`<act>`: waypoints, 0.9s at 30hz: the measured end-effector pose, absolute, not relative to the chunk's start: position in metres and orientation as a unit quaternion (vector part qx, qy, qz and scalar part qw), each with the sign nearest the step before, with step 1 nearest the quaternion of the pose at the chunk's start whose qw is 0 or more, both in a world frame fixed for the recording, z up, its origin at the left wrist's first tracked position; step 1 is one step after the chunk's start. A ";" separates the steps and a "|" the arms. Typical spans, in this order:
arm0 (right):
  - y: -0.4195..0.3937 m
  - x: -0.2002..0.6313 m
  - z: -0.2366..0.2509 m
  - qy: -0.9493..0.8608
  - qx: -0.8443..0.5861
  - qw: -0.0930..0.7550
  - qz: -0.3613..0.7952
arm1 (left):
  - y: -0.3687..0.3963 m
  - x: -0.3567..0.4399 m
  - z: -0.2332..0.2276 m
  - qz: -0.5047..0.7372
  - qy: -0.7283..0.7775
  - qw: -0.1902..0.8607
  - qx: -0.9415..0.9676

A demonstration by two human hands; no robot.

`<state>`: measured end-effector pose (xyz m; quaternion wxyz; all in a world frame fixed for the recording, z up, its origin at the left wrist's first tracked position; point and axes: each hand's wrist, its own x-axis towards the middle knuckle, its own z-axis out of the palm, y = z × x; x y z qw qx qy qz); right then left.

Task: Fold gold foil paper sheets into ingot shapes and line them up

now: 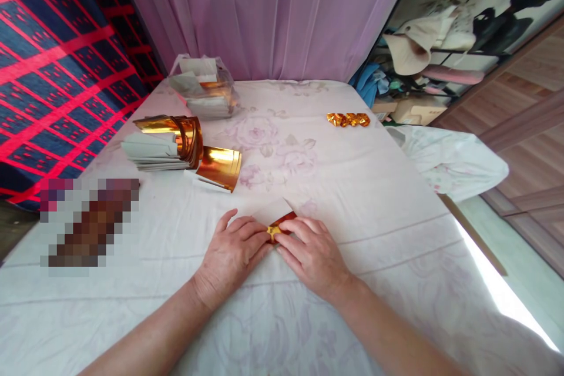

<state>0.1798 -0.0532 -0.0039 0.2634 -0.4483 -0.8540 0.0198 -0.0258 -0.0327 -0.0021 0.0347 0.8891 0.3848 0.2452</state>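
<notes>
Both hands rest on the floral bedsheet (352, 188), meeting at a small piece of gold foil paper (277, 224): the left hand (233, 255) and the right hand (311, 252) each press and pinch it with their fingertips, so that only its gold fold and pale upper flap show between them. Beyond the left hand lies a stack of gold foil sheets (176, 144), with a clear plastic bag of more sheets (205, 91) farther back. Well apart to the right, near the bed's edge, sits a row of folded gold pieces (348, 119).
</notes>
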 end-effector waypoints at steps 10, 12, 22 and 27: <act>-0.050 0.176 -0.010 -0.837 -0.468 0.278 0.052 | -0.030 -0.028 -0.002 0.250 0.409 0.083 0.874; -0.050 0.176 -0.010 -0.827 -0.472 0.297 0.068 | -0.029 -0.030 -0.002 0.257 0.420 0.083 0.866; -0.051 0.176 -0.007 -0.816 -0.485 0.298 0.097 | -0.030 -0.027 -0.001 0.245 0.421 0.086 0.869; -0.052 0.176 -0.008 -0.814 -0.495 0.285 0.102 | -0.031 -0.026 0.001 0.236 0.411 0.094 0.875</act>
